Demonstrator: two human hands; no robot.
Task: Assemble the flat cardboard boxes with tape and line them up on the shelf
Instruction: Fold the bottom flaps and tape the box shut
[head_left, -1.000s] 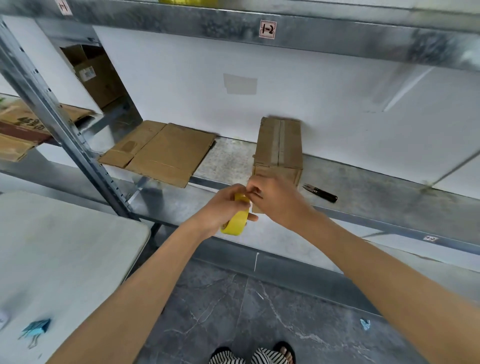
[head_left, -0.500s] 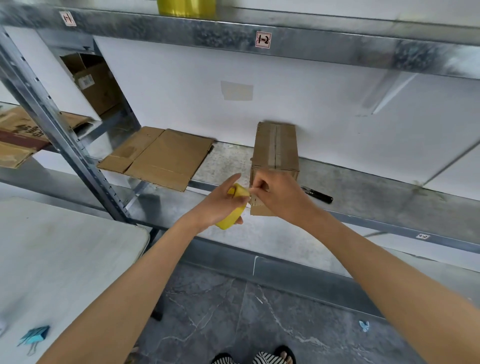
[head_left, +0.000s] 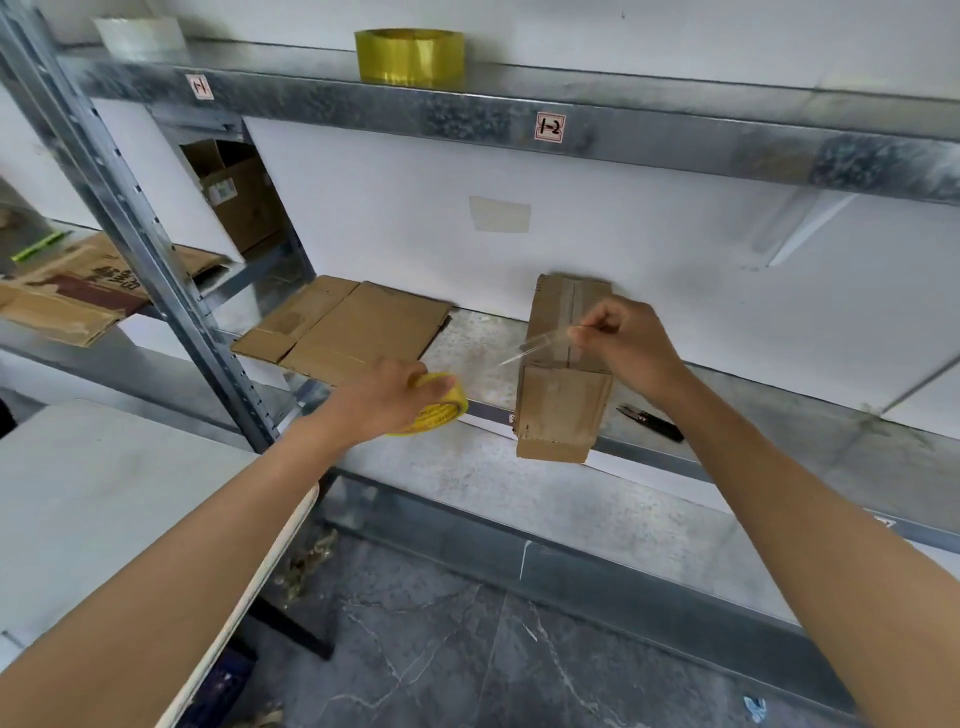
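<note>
An assembled brown cardboard box (head_left: 562, 402) stands on the metal shelf (head_left: 769, 415), its near end hanging over the shelf's front edge. My left hand (head_left: 387, 397) grips a yellow tape roll (head_left: 439, 410) just left of the box. My right hand (head_left: 621, 343) pinches the free end of a clear tape strip (head_left: 535, 347) over the box's top. The strip stretches from the roll to my fingers. A flat cardboard box (head_left: 348, 330) lies on the shelf to the left.
Black scissors (head_left: 652, 422) lie on the shelf right of the box. A large yellow tape roll (head_left: 409, 56) and a clear roll (head_left: 140, 32) sit on the upper shelf. More flat cardboard (head_left: 78, 296) lies at far left. A white table (head_left: 104, 499) stands at lower left.
My hands have separated: the right one drew the tape end up and right over the box, while the left one moved left with the roll. The camera view tilted upward.
</note>
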